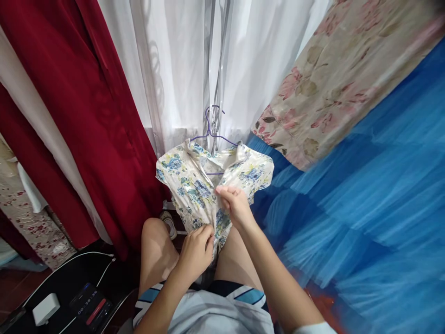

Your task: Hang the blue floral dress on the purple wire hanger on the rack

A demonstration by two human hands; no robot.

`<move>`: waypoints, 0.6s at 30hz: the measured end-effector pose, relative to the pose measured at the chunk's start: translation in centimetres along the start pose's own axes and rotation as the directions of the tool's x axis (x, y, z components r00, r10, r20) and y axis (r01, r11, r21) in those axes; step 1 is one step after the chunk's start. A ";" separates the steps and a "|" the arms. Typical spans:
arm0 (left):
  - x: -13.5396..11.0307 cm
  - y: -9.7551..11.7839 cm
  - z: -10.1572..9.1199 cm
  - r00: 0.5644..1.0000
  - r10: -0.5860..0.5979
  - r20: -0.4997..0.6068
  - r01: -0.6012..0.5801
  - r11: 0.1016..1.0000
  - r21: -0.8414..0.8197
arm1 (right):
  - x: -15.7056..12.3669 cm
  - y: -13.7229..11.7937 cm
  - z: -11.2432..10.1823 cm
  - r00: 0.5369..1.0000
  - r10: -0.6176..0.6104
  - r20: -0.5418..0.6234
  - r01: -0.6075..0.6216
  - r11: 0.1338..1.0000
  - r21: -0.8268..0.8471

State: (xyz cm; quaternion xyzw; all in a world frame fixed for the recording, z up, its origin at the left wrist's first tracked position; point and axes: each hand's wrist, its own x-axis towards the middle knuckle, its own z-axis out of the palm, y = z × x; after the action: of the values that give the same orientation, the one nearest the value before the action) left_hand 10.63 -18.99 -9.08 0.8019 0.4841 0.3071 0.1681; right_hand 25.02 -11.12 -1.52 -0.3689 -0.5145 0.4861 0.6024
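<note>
A short-sleeved white shirt (187,182) with blue and yellow flowers hangs on a purple wire hanger (224,138) in front of me. Its collar lies open, and the front edges meet lower down. My right hand (233,200) pinches the front edge just below the collar opening. Lower on the same front, my left hand (199,243) has its fingers closed on the cloth. The shirt's lower part hangs between my knees and is partly hidden by my left hand.
White curtains (177,60) hang behind the hanger, with red drapes (100,111) at left. Floral cloth (323,88) and blue tulle (347,199) fill the right. At lower left, a phone (91,306), a white charger (46,308) and cables lie on a black surface.
</note>
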 end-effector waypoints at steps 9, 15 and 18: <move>1.5 -0.5 0.1 0.981 0.029 0.189 -0.093 0.937 0.338 | 8.4 -4.6 2.6 0.989 -0.143 -0.046 0.144 0.989 0.032; 3.6 -0.9 -1.8 0.982 0.074 0.173 -0.080 0.996 0.028 | 6.9 -4.7 2.4 0.975 -0.220 -0.036 0.219 0.975 -0.022; 6.8 -0.4 -5.9 0.989 0.058 -0.137 -0.077 0.987 -0.139 | 6.1 -4.7 2.1 0.970 -0.245 -0.006 0.244 0.967 -0.071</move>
State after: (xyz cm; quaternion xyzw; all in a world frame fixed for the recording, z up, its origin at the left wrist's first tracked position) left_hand 8.82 -12.95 -2.58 0.7815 0.4434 0.3993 0.1823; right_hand 23.93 -6.61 4.96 -0.3272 -0.5684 0.3871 0.6481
